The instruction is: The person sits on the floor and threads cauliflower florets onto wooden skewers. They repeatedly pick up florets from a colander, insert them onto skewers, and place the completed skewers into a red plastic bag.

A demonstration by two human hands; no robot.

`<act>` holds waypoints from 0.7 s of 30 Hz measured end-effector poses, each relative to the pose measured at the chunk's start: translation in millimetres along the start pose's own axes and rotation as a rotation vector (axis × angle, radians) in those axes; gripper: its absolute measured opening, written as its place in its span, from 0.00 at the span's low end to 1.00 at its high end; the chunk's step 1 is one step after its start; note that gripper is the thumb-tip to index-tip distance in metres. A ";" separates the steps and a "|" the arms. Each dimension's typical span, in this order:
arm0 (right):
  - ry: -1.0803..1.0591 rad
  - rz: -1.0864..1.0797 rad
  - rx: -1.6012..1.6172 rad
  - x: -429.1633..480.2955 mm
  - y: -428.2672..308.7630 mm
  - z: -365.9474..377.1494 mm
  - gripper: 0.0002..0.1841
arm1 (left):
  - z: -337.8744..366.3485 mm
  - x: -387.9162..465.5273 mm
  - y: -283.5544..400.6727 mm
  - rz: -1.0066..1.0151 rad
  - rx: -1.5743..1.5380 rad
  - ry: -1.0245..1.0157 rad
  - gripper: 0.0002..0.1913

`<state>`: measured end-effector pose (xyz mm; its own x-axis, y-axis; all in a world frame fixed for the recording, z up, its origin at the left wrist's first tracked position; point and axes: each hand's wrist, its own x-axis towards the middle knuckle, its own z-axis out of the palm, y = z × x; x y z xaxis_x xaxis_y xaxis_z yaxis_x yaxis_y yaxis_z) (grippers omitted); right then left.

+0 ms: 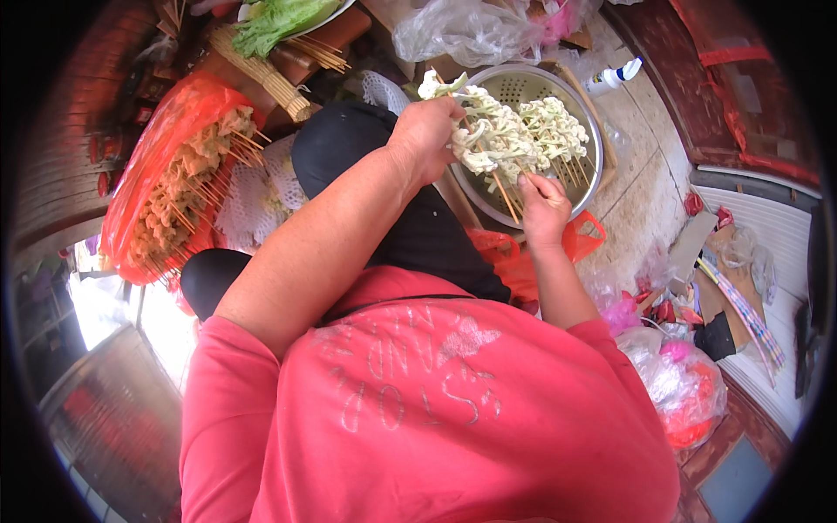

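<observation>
My left hand [425, 134] is closed around the edge of some cauliflower florets [480, 140] threaded on a wooden skewer [502, 189]. The skewer slants from upper left to lower right, its bare end over the bowl rim. My right hand [546, 209] pinches a thin stick just below the florets, with thumb and forefinger together. Beneath both hands stands a metal colander [590, 189] with a perforated bottom. More skewered cauliflower [554, 127] lies inside it, sticks pointing down. My fingertips hide parts of the held pieces.
A red plastic bag [147, 157] full of skewered florets stands at left. A bundle of bamboo skewers [265, 72] lies near a plate of lettuce [281, 26]. Clear plastic bags [467, 33] are behind the colander. A white bottle [611, 78] stands to its right.
</observation>
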<state>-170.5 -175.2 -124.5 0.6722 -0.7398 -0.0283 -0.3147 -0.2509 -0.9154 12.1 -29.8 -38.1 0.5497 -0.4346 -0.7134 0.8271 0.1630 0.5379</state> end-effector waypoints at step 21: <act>-0.126 -0.484 -0.114 -11.7 -66.4 9.3 0.13 | 3.9 -18.2 9.2 0.167 -0.173 -0.120 0.18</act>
<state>-151.2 -144.1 -67.1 0.8327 -0.4424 0.3332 -0.0138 -0.6180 -0.7860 9.3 -23.8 -18.5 0.6712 -0.4889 -0.5572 0.7392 0.3862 0.5517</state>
